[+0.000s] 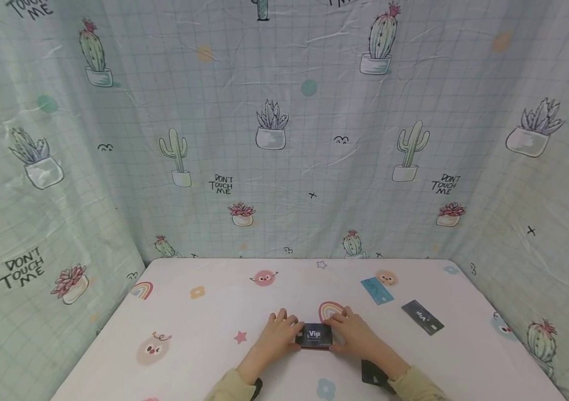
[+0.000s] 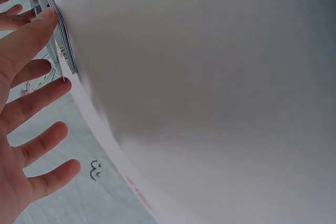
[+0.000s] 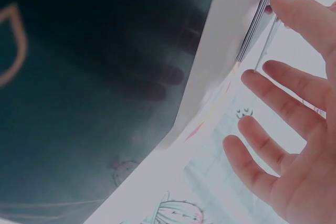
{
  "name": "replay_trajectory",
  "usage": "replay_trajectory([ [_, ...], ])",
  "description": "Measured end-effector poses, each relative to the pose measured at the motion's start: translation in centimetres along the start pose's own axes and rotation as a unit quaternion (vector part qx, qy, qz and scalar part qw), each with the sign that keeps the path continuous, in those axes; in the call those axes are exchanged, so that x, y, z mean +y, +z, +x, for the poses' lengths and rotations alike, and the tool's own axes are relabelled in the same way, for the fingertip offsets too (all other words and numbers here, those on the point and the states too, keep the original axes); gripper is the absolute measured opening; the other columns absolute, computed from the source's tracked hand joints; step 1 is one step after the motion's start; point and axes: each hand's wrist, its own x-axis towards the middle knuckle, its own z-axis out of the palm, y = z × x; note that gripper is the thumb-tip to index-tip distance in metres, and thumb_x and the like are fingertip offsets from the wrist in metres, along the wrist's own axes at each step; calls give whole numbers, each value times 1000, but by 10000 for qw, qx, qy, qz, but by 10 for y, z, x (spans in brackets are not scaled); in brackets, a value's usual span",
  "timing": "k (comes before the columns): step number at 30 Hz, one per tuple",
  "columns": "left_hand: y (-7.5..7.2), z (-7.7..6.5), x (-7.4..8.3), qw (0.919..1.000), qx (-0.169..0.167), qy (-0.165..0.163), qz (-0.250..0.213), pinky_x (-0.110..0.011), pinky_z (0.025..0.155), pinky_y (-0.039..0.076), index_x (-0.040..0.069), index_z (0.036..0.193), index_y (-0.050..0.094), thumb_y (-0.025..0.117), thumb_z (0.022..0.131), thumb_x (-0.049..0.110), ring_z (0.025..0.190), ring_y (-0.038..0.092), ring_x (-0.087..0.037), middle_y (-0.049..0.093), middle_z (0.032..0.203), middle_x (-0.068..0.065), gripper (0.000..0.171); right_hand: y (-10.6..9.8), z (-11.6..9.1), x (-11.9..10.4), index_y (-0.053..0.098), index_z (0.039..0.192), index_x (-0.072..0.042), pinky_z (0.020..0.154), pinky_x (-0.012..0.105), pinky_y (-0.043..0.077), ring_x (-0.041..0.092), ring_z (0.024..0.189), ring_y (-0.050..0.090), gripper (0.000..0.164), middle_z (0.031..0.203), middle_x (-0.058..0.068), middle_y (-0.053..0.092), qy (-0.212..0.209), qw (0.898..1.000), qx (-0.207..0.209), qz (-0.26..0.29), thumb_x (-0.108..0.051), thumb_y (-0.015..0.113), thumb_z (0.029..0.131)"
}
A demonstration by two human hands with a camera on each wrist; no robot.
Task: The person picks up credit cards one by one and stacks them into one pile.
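Both hands meet over a small stack of cards point(image 2: 65, 45), with a black Vip card point(image 1: 314, 335) uppermost. My left hand point(image 1: 278, 334) pinches the card's left end between thumb and fingertips. At the opposite end, my right hand point(image 1: 353, 336) pinches it the same way. Seen from both wrists, this top card stands slightly apart from the stack, a thin gap between them. The remaining fingers of each hand are spread. A dark card point(image 1: 373, 374) lies partly beneath the right forearm and looms large in the right wrist view.
Off to the right on the pale patterned tablecloth point(image 1: 204, 323) lie a blue card point(image 1: 377, 290) and another black Vip card point(image 1: 422, 317). A cactus-print curtain point(image 1: 294, 167) hangs behind the table and along both sides.
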Motion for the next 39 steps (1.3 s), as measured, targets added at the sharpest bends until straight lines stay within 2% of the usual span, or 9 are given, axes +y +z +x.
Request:
replay_trajectory([
  [9,1,-1,0,9999,92,118,58,-29,68,36,23,102,60,70,66,43,81,42,-12,61,92,6,43,-2,-2,0,57,116,-19,77,36,42,14,91,40,54,106,-2,58,-3,9998,-188,121,-42,71,69],
  [15,0,0,1,9999,-33,85,99,-31,70,39,24,103,60,70,67,43,83,42,-12,61,92,7,42,-1,-2,2,57,116,-18,75,36,41,15,92,41,54,106,-2,58,-69,9998,-172,95,-42,70,70],
  [24,1,1,-1,9998,-131,123,20,-30,71,38,24,103,61,70,67,42,84,42,-11,60,92,8,41,0,-1,3,57,116,-17,85,48,42,21,100,44,54,109,0,58,-88,9994,-316,111,-41,71,70],
  [29,2,3,-4,9994,-154,280,123,-27,69,35,25,103,61,69,68,44,83,41,-10,59,93,8,41,-2,-1,2,57,116,-17,88,54,40,26,108,45,53,110,1,58,-122,9989,-436,103,-39,71,70],
  [34,2,4,-7,9982,-163,505,273,-24,67,32,26,102,61,68,69,47,82,41,-10,59,93,8,40,-2,-2,3,57,116,-17,87,51,41,25,108,45,52,108,-1,57,-207,9986,-482,46,-41,69,72],
  [39,1,5,-9,9975,-242,599,302,-23,67,32,27,102,60,67,69,48,82,40,-9,57,90,8,40,1,-2,5,56,117,-19,87,50,42,24,108,45,52,108,-2,56,-311,9983,-473,-100,-43,68,72],
])
